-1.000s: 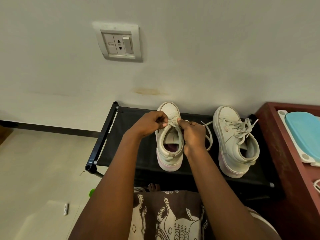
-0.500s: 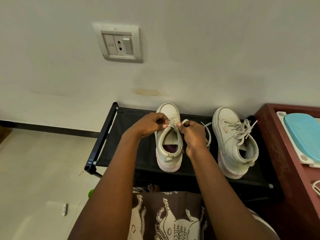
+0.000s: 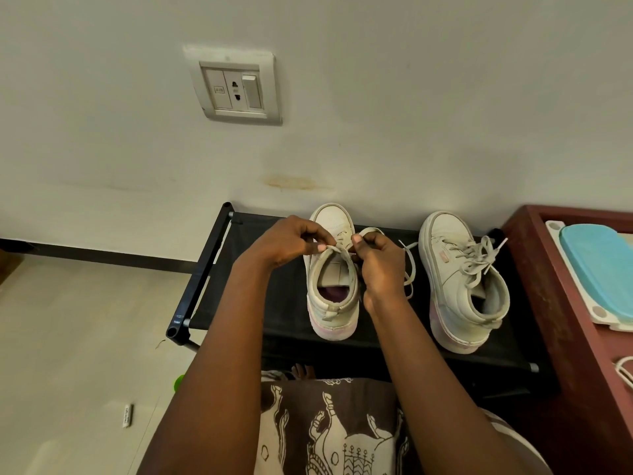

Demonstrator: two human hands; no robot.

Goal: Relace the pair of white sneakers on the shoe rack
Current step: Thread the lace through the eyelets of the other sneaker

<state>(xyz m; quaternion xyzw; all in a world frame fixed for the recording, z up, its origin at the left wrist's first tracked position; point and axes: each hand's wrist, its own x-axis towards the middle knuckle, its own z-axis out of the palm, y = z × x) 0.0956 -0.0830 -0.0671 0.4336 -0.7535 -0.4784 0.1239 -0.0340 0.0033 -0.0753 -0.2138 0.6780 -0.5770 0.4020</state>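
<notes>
Two white sneakers stand on a black shoe rack (image 3: 219,269) against the wall, toes toward the wall. Over the left sneaker (image 3: 334,303) both my hands work at the top eyelets. My left hand (image 3: 291,240) pinches the white lace (image 3: 409,269) at the sneaker's left side. My right hand (image 3: 380,260) pinches the lace on the right side, with a loop arching above my thumb and a loose end trailing right onto the rack. The right sneaker (image 3: 462,286) stands apart, laced, with a loose bow.
A dark red wooden cabinet (image 3: 561,303) adjoins the rack on the right, bearing a white tray with a blue lid (image 3: 599,269). A wall socket plate (image 3: 236,87) sits above. Pale floor lies at left with a small white object (image 3: 127,414).
My hands have drawn slightly apart, pulling the lace out to each side over the left sneaker. A lace loop now rises above my right thumb.
</notes>
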